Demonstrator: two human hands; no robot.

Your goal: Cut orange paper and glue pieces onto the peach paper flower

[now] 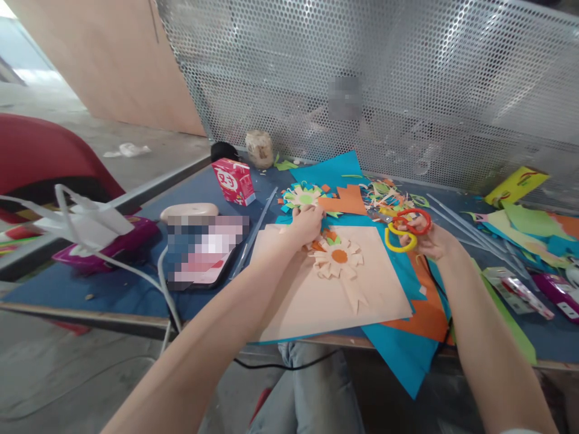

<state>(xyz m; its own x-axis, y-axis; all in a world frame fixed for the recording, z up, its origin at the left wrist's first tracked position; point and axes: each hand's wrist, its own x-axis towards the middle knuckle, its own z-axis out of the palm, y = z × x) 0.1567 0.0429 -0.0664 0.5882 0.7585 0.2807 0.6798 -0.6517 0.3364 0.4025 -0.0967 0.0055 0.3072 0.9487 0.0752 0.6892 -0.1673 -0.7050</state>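
Observation:
My left hand (306, 224) rests with curled fingers on the far edge of a peach paper sheet (316, 295), just below a cream paper flower with a green centre (304, 196). What its fingers pinch, if anything, is hidden. A peach paper flower with an orange centre (338, 257) lies on the sheet beside that hand. My right hand (429, 238) is closed on scissors with red and yellow handle loops (406, 229), held over blue and orange paper (407, 337).
A red-and-white carton (234, 180), a tablet (203, 247), a white charger with cable (85, 223) and a magenta case (113, 244) lie left. Paper scraps (384, 193), green sheets (534, 220), clear rods (465, 232) and packets (520, 292) crowd the right. A perforated metal screen (362, 78) backs the table.

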